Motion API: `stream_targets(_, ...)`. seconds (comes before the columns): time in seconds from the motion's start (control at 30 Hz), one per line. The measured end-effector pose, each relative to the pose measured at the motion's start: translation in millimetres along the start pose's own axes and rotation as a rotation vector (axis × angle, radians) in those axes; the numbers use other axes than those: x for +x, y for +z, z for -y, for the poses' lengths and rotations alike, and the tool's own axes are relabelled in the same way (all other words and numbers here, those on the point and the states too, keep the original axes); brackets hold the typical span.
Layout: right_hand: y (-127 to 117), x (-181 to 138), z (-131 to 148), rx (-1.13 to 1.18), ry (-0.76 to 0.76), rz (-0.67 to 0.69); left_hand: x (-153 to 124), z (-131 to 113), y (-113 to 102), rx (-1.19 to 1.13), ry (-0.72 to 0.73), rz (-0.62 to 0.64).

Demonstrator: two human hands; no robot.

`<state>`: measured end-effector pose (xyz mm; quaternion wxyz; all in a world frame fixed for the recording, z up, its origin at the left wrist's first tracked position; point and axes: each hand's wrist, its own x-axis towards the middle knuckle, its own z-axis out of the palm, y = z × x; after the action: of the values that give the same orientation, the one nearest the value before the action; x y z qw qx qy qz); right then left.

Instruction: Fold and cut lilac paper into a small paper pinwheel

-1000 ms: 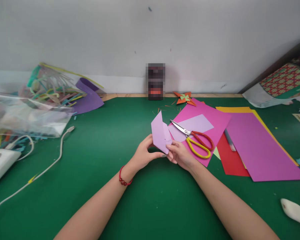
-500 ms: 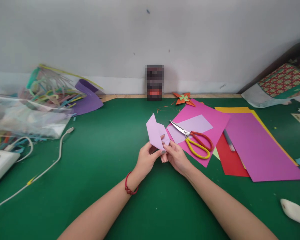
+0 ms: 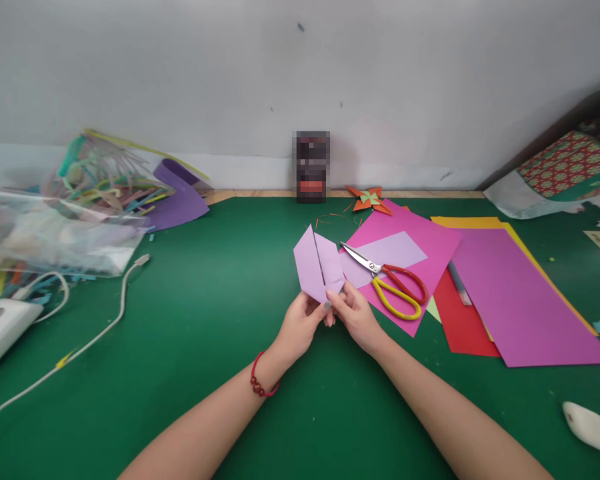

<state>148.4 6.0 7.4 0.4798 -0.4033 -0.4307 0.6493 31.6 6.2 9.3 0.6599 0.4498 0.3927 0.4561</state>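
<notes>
A folded sheet of lilac paper (image 3: pixel 310 263) is held up over the green table, its two side flaps meeting at a dark slit down the middle. My left hand (image 3: pixel 301 327) pinches its lower left edge, thumb on the front and fingers behind. At the lower right edge my right hand (image 3: pixel 354 315) grips the same paper, with the thumb near the left one. Some fingers are hidden behind the sheet. Just right of my hands, scissors (image 3: pixel 375 267) with red and yellow handles lie on a lilac rectangle (image 3: pixel 403 250) and a pink sheet (image 3: pixel 430 233).
Purple paper (image 3: pixel 520 293), red paper (image 3: pixel 465 330) and a pen (image 3: pixel 459 283) lie at the right. An orange paper star (image 3: pixel 369 199) sits by the wall near a blurred dark box (image 3: pixel 311 167). Left are a plastic bag (image 3: pixel 100 247) of strips and a white cable (image 3: pixel 123 300). A white mouse-like object (image 3: pixel 590 427) is front right.
The lilac paper's right flap has swung outward and now lies flatter beside the left one, with the slit showing between them. My hands have stayed nearly in place.
</notes>
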Motion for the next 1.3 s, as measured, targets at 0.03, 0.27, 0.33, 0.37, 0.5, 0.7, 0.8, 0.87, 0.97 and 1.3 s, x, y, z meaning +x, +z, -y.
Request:
stream_targets(0.03, 0.3, -0.3, 0.0, -0.013, -0.007, -0.004, -0.6, -0.2, 0.0, 0.016, -0.014, 0.011)
stream_targets(0.27, 1.8, -2.2, -0.6, -0.081, -0.05, -0.035, -5.2, 1.9, 2.0, 0.057, -0.021, -0.038)
stream_targets(0.33, 1.4, -3.0, 0.0, -0.107, -0.052, -0.03, -5.9, 2.3, 2.0, 0.058, -0.021, -0.045)
stream_targets(0.37, 1.0, -3.6, 0.7, -0.118, -0.053, -0.023, -6.3, 2.1, 2.0, 0.058, -0.02, -0.045)
stream_targets(0.5, -1.1, -6.2, 4.9, -0.145, -0.062, 0.013, -8.9, -1.1, 1.8, 0.059, -0.015, -0.038)
stream_targets(0.7, -6.6, -3.1, 4.5, -0.119, -0.025, 0.061, -4.7, 0.3, -0.2, 0.089, -0.021, -0.007)
stream_targets(0.8, -11.8, 2.2, 0.5, -0.047, 0.008, 0.069, 3.8, -0.1, -4.3, 0.071, -0.001, 0.018)
stream_targets(0.87, -15.4, 4.5, -0.6, -0.03, 0.013, 0.067, 8.4, -3.5, -10.0, 0.058, 0.071, -0.02)
stream_targets(0.97, -19.1, 5.1, 0.9, -0.078, 0.016, 0.064, 11.3, -9.7, -22.1, 0.121, 0.149, -0.052)
stream_targets(1.3, -18.4, 4.0, 0.9, -0.199, 0.044, 0.042, 10.6, -5.9, -28.0, 0.148, 0.093, -0.055)
